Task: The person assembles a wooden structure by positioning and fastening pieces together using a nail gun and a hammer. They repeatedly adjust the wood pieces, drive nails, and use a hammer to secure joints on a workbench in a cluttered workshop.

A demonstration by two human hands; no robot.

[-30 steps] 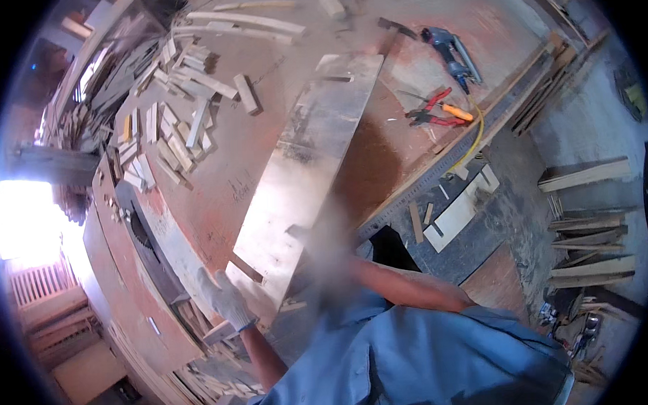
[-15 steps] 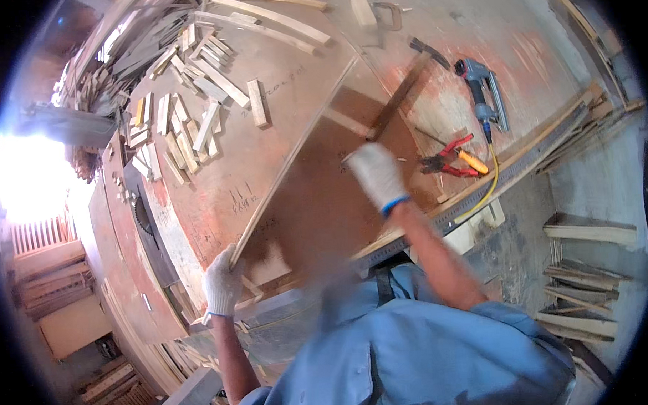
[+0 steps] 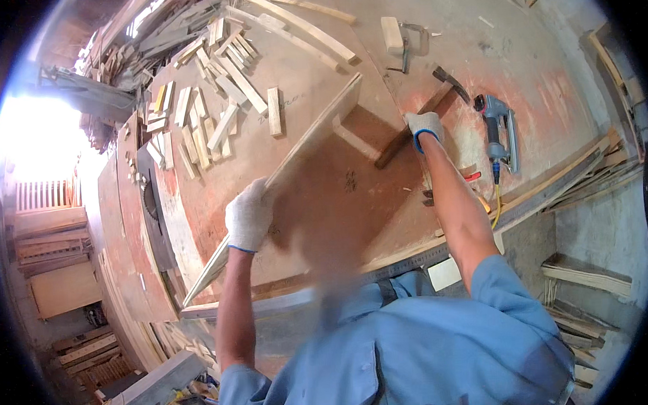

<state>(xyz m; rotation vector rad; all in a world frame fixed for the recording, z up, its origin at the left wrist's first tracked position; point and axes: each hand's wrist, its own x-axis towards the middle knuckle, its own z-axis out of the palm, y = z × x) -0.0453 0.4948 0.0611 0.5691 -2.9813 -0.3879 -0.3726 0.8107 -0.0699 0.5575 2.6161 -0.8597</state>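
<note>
A long, thin wooden panel (image 3: 314,130) stands tilted on the workbench, seen nearly along its edge. My left hand (image 3: 249,216), in a white knit glove, is closed over the panel's upper edge near its middle. The gloved right hand (image 3: 425,127) is out to the right, with its fingers around the wooden handle of a claw hammer (image 3: 393,149). The hammer's dark head (image 3: 451,84) points away from me. Under my right forearm, red-handled pliers (image 3: 472,176) are mostly hidden, and a yellow handle (image 3: 484,203) peeks out beside it.
A nail gun (image 3: 493,129) with a yellow hose (image 3: 496,200) lies right of the hammer. Several short wood strips (image 3: 207,131) are scattered at the left. Farther back are a wood block (image 3: 392,36) and a clamp (image 3: 414,39). A saw blade (image 3: 150,201) rises through the left tabletop.
My right hand has moved away and to the right, onto the hammer handle. My left hand has shifted from the panel's near end farther up its edge. My forearm now covers most of the pliers.
</note>
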